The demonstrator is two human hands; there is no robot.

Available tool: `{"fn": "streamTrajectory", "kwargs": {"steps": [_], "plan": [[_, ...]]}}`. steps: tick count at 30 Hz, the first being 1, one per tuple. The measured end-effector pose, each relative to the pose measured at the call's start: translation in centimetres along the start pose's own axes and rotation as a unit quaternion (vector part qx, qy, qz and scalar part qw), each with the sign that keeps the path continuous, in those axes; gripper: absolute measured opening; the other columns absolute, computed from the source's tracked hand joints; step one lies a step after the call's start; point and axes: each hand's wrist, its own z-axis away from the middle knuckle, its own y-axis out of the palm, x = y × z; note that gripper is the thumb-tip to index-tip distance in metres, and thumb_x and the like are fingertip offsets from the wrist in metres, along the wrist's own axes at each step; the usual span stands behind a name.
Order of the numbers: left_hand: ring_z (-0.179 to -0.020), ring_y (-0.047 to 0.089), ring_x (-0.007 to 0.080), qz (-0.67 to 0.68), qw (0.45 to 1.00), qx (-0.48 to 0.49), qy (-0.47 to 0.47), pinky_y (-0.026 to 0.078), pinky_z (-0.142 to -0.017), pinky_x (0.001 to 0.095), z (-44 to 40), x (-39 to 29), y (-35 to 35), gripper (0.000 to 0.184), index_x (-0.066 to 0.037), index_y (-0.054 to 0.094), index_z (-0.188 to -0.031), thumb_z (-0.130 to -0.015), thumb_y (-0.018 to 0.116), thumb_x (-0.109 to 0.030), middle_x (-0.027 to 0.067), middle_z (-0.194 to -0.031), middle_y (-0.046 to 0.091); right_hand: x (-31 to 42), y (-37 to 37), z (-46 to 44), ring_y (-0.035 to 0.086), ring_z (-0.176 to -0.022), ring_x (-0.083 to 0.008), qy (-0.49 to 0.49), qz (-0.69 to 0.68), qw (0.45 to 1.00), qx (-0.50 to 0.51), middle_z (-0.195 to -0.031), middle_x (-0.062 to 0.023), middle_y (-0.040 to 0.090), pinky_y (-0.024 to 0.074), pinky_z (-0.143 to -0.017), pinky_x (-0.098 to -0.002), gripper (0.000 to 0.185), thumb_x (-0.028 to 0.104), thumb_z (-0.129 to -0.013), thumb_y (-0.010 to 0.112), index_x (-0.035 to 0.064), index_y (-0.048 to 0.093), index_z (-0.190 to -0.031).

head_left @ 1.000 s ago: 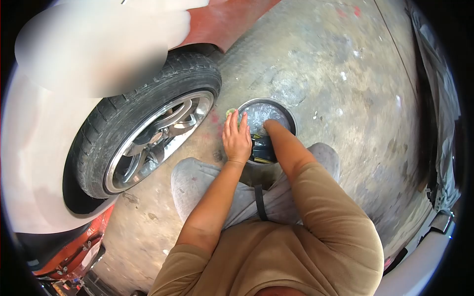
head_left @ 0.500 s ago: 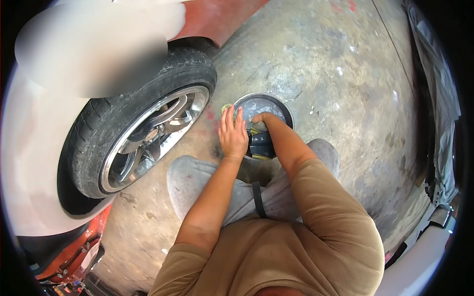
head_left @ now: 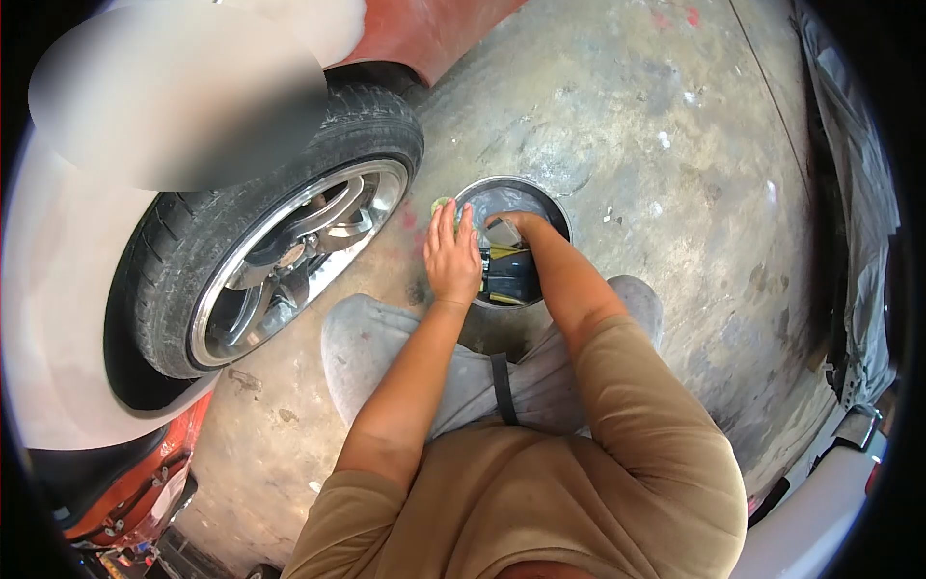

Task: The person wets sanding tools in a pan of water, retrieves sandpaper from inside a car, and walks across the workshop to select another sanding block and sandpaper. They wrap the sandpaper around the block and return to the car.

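A round bucket (head_left: 567, 217) with grey liquid stands on the floor between my knees. Over it lies a glossy dark part (head_left: 511, 280) with yellow strips along its edges; its exact kind is unclear. My left hand (head_left: 451, 256) is laid along the part's left end, fingers long and close together, thumb hidden. A yellow-green bit (head_left: 439, 205) pokes out by the fingertips. My right hand (head_left: 524, 224) grips a small grey block (head_left: 503, 232), like a sanding pad, just above the part.
On the left is a car with a worn tyre (head_left: 371, 125) and a polished wheel rim (head_left: 289, 256). A red panel (head_left: 434, 34) juts in at the top. Grey sheeting (head_left: 858, 193) hangs on the right, above a pale car body part (head_left: 820, 516). The concrete floor (head_left: 694, 193) is stained.
My right hand has turned and lifted slightly, so the grey block's flat face now shows. My left hand stays in place on the dark part.
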Motion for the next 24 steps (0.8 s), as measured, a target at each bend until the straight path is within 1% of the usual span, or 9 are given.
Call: {"fn": "streamTrajectory", "kwargs": {"steps": [7,9,13,15,16,19,22,23,24], "plan": [[-0.133,0.039,0.0317,0.003,1.000,0.003,-0.001,0.033,-0.107,0.0434,0.0,-0.1,-0.1,0.043,-0.012,0.051,-0.134,-0.091,0.054,-0.015,0.0108,-0.142,0.044,1.2,0.6,2.4,0.063,-0.086,-0.0284,-0.074,0.162,0.973,-0.149,-0.095,-0.0122,0.069,0.0479,-0.080,-0.0438,0.043,0.045,-0.086,0.053,0.0068,0.067,-0.100],[-0.133,0.038,0.0315,0.003,1.000,0.005,-0.004,0.033,-0.107,0.0432,0.1,-0.2,-0.2,0.043,-0.011,0.051,-0.134,-0.091,0.054,-0.015,0.0108,-0.142,0.044,1.9,0.8,3.8,0.064,-0.089,-0.0298,-0.094,0.147,0.975,-0.140,-0.097,-0.0136,0.069,0.0479,-0.082,-0.0456,0.045,0.045,-0.088,0.051,0.0056,0.066,-0.103],[-0.133,0.038,0.0311,-0.002,1.000,0.008,-0.004,0.033,-0.108,0.0428,0.1,-0.2,-0.1,0.043,-0.011,0.051,-0.134,-0.092,0.053,-0.016,0.0107,-0.142,0.044,2.2,1.6,5.0,0.064,-0.094,-0.0326,-0.114,0.065,0.989,-0.069,-0.103,-0.0164,0.069,0.0479,-0.086,-0.0490,0.050,0.045,-0.091,0.046,0.0031,0.064,-0.110],[-0.134,0.038,0.0309,-0.005,1.000,0.009,-0.005,0.032,-0.108,0.0427,0.1,-0.2,0.1,0.043,-0.011,0.051,-0.134,-0.092,0.053,-0.016,0.0107,-0.142,0.044,0.9,1.2,1.6,0.067,-0.087,-0.0273,-0.105,0.070,0.992,-0.006,-0.102,-0.0137,0.070,0.0514,-0.082,-0.0438,0.045,0.041,-0.093,0.046,0.0034,0.065,-0.108],[-0.134,0.037,0.0309,-0.007,1.000,0.010,-0.005,0.032,-0.108,0.0428,0.1,-0.2,0.1,0.043,-0.011,0.051,-0.134,-0.092,0.053,-0.016,0.0107,-0.142,0.044,0.4,1.2,1.3,0.068,-0.075,-0.0226,-0.103,-0.035,0.993,0.040,-0.095,-0.0109,0.071,0.0544,-0.073,-0.0383,0.037,0.034,-0.094,0.048,0.0031,0.067,-0.104],[-0.134,0.037,0.0309,-0.007,1.000,0.013,-0.009,0.033,-0.108,0.0429,0.2,-0.3,0.0,0.043,-0.012,0.051,-0.135,-0.092,0.053,-0.016,0.0106,-0.142,0.044,0.2,1.0,0.2,0.067,-0.072,-0.0249,-0.035,-0.096,0.993,0.059,-0.090,-0.0126,0.071,0.0548,-0.071,-0.0414,0.032,0.029,-0.092,0.052,0.0031,0.068,-0.101],[-0.134,0.037,0.0310,-0.011,1.000,0.018,-0.014,0.033,-0.107,0.0430,0.0,-0.6,-0.1,0.043,-0.012,0.050,-0.135,-0.092,0.053,-0.017,0.0106,-0.142,0.043,-0.7,-0.2,-3.5,0.064,-0.064,-0.0230,-0.071,-0.052,0.989,0.123,-0.083,-0.0111,0.071,0.0520,-0.058,-0.0401,0.022,0.023,-0.083,0.061,0.0048,0.069,-0.091],[-0.134,0.037,0.0310,-0.015,1.000,0.020,-0.017,0.033,-0.107,0.0431,0.1,-0.5,-0.1,0.043,-0.012,0.050,-0.135,-0.092,0.053,-0.017,0.0105,-0.142,0.043,-0.9,-0.2,-3.1,0.064,-0.065,-0.0233,-0.094,0.010,0.993,0.063,-0.084,-0.0118,0.070,0.0514,-0.057,-0.0414,0.022,0.021,-0.082,0.061,0.0037,0.069,-0.092],[-0.134,0.037,0.0309,-0.014,1.000,0.014,-0.011,0.034,-0.107,0.0431,0.1,-0.3,-0.2,0.043,-0.012,0.050,-0.135,-0.092,0.053,-0.017,0.0103,-0.142,0.043,0.5,1.2,1.4,0.064,-0.065,-0.0235,-0.117,0.073,0.990,0.003,-0.085,-0.0126,0.070,0.0508,-0.057,-0.0426,0.022,0.019,-0.080,0.062,0.0025,0.070,-0.093]]}}
